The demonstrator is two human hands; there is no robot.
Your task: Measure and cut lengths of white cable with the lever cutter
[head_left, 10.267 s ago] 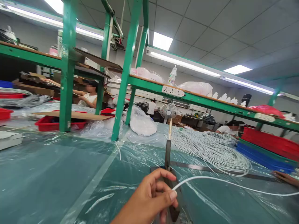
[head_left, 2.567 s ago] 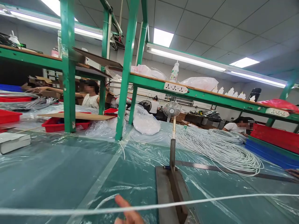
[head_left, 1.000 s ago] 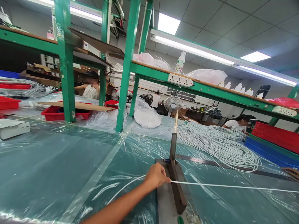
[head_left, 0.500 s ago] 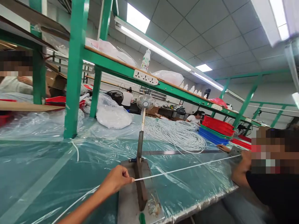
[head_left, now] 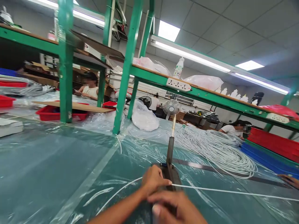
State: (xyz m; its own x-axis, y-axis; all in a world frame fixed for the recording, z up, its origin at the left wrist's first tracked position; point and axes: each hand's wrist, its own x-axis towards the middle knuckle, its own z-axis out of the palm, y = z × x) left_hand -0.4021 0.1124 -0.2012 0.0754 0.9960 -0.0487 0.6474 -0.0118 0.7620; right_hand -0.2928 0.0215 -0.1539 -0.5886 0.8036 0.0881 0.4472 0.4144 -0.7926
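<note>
My left hand (head_left: 155,183) is closed, pinching a white cable (head_left: 210,188) between thumb and fingers beside a lever cutter (head_left: 171,151). The cutter's dark arm tilts upward to a pale handle. From my left hand the cable runs right to the frame edge, and a white length also curves away to the lower left. Low in front of the cutter is my right hand (head_left: 179,207), smeared by motion, with its thumb and a finger partly visible. Whether it touches anything cannot be made out. Both hands hide much of the cutter's base.
A big bundle of white cables (head_left: 215,152) lies behind a flat metal strip (head_left: 201,166). Stacked red and blue bins (head_left: 271,152) stand right, near another person's hand (head_left: 289,180). A green shelf frame (head_left: 127,71) rises behind the plastic-covered table (head_left: 70,161).
My right hand has entered from below, near the cutter. My left hand still pinches the cable. The view has swung left, so the co-worker at right is mostly out of frame.
</note>
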